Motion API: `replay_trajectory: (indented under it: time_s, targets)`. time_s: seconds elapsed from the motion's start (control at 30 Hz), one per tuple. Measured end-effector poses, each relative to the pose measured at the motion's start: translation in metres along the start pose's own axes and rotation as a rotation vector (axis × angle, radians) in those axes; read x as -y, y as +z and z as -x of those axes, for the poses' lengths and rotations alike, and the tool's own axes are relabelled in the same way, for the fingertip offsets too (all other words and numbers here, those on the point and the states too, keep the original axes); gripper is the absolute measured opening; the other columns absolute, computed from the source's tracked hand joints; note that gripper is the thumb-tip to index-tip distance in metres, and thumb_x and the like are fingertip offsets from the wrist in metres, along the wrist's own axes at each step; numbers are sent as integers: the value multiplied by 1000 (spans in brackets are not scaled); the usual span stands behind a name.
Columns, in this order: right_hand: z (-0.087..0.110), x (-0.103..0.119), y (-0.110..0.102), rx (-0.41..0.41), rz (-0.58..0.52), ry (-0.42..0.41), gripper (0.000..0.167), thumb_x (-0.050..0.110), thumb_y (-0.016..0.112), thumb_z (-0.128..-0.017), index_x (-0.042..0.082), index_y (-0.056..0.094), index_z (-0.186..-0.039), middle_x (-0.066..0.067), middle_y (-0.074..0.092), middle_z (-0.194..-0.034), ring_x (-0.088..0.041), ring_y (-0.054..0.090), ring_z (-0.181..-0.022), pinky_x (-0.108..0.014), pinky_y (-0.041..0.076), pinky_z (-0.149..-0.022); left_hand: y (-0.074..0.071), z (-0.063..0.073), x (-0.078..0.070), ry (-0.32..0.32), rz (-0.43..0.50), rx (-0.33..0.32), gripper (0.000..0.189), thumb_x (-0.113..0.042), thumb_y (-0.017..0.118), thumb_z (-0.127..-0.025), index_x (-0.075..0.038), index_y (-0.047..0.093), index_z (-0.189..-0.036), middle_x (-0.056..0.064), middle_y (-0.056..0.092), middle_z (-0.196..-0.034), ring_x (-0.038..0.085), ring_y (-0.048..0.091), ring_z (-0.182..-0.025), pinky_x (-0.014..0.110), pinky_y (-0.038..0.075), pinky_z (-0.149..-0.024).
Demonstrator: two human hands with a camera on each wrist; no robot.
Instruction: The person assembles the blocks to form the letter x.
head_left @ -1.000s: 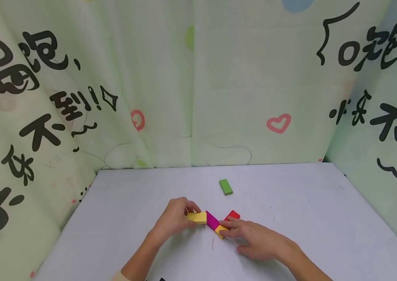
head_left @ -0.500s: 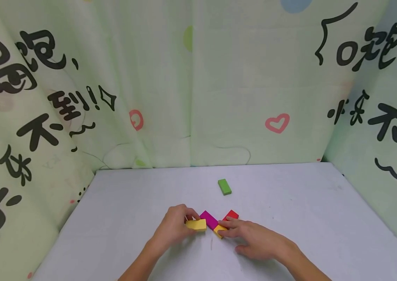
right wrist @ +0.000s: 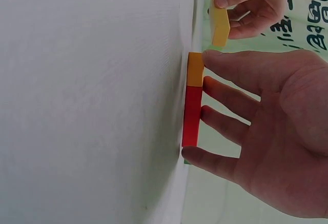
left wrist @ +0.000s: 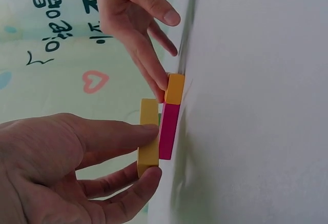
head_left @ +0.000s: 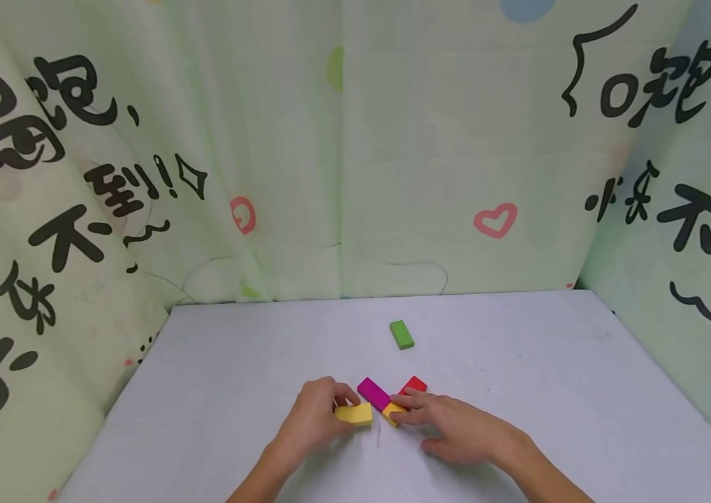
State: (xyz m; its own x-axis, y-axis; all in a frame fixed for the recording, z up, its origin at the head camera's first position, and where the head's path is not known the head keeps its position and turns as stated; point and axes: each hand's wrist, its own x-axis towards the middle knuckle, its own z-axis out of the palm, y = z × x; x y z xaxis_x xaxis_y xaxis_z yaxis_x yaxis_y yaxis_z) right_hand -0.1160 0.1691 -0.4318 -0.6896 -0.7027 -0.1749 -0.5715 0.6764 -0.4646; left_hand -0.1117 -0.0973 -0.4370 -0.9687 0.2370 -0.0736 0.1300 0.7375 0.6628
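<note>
Between thumb and fingers my left hand [head_left: 313,419] pinches a yellow block [head_left: 357,414]. In the left wrist view this block [left wrist: 149,152] is held a little above the magenta block [left wrist: 169,131]. On the table the magenta block [head_left: 372,393] meets an orange block [head_left: 392,414] end to end, and a red block [head_left: 416,383] angles off from the orange one. My right hand [head_left: 459,426] rests its extended fingers on the orange and red blocks, partly hiding both. The right wrist view shows its fingertips against the orange block [right wrist: 195,70] and red block [right wrist: 192,115].
A green block [head_left: 402,334] lies alone farther back on the white table [head_left: 255,349]. Pale green curtains [head_left: 406,140] with black characters and pink hearts hang behind the table and along both sides.
The left hand has drawn the yellow block toward the near edge, away from the magenta block. The magenta block's far end has swung left. The right hand has stayed in place.
</note>
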Motion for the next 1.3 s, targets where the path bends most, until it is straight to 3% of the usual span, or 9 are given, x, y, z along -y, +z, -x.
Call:
replay_trajectory:
  time_s: [1.3]
  targets:
    - [0, 2, 0, -8, -3, 3, 57, 9, 72, -93, 27, 62, -147, 7, 49, -161, -28, 43, -151, -55, 46, -114, 14, 6, -6, -6, -4, 38, 23, -7, 91, -74, -14, 77, -92, -2, 60, -84, 14, 53, -81, 25, 50, -68]
